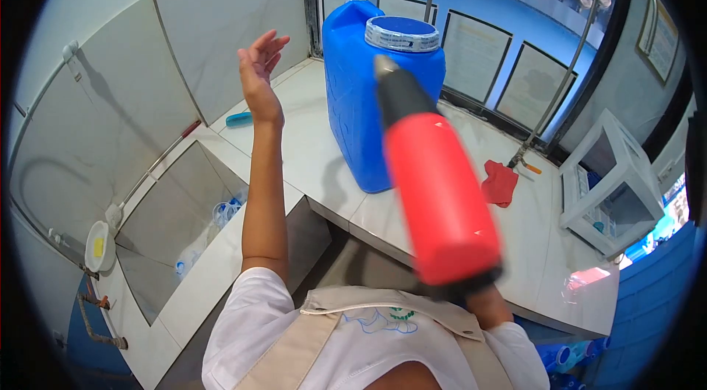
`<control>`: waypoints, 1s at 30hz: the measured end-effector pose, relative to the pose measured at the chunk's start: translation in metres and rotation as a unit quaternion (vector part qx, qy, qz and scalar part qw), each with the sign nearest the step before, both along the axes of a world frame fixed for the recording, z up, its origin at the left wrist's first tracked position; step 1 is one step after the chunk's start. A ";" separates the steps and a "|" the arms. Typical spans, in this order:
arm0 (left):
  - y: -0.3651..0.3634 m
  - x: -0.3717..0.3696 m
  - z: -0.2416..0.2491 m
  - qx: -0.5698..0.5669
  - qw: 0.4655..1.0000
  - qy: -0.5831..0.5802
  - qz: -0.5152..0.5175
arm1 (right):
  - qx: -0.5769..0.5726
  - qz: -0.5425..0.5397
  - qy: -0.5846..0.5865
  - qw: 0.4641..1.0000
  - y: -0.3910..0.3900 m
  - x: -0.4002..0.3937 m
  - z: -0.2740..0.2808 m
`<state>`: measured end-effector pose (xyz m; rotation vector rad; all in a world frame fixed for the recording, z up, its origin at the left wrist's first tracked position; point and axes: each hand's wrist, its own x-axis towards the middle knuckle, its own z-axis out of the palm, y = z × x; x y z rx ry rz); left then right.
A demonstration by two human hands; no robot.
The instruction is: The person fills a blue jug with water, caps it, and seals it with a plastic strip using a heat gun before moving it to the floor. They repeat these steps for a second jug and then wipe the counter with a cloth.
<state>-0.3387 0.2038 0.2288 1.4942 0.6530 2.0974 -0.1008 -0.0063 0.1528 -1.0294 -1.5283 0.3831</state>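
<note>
A blue jug (350,95) stands upright on the white tiled counter, its blue cap (402,34) ringed by a printed clear band. My left hand (262,73) is raised to the left of the jug, fingers apart and holding nothing. In front of the jug, close to the camera, is a red heat gun (440,191) with a black front and a metal nozzle pointing toward the cap band. My right forearm reaches up behind the tool's rear end; the fingers of my right hand are hidden by it.
At left is a sink basin (158,206) holding plastic pieces, with a soap dish (99,246) beside it. A teal-handled object (238,120) lies behind my left arm. Right of the jug are a red cloth (498,184), a curved metal pipe (563,84) and a white cabinet (611,184).
</note>
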 end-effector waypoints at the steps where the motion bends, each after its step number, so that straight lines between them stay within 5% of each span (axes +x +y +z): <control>1: 0.003 0.003 0.000 0.006 0.999 0.031 -0.014 | -0.004 -0.022 -0.003 1.000 -0.014 0.022 -0.001; 4: 0.017 0.040 0.003 0.012 0.995 0.101 -0.021 | -0.021 -0.097 -0.009 0.995 -0.050 0.088 0.004; 6: 0.020 0.072 0.015 0.024 0.988 0.149 -0.037 | -0.032 -0.134 0.119 0.983 -0.056 0.124 0.013; 9: 0.021 0.131 0.046 0.111 0.829 0.475 0.274 | -0.037 -0.184 0.126 0.974 -0.080 0.190 0.029; 10: 0.034 0.139 0.049 0.127 0.835 0.476 0.247 | -0.026 -0.242 0.101 0.965 -0.088 0.213 0.032; 12: 0.071 0.148 0.058 0.263 0.515 0.723 0.378 | -0.012 -0.364 -0.003 0.931 -0.110 0.286 0.036; 14: 0.050 0.172 0.084 -0.131 0.672 0.710 0.163 | -0.089 -0.490 -0.081 0.864 -0.127 0.344 0.071; 20: 0.055 0.184 0.096 -0.225 0.640 0.726 0.116 | -0.098 -0.561 -0.387 0.725 -0.096 0.506 0.157; 23: 0.063 0.185 0.087 -0.249 0.661 0.697 0.120 | -0.250 -0.560 -0.407 0.677 -0.047 0.562 0.166; 26: 0.065 0.175 0.084 -0.213 0.687 0.683 0.124 | -0.279 -0.550 -0.470 0.631 -0.005 0.644 0.144; 30: 0.059 0.173 0.086 -0.193 0.676 0.701 0.121 | -0.255 -0.551 -0.424 0.672 0.025 0.689 0.122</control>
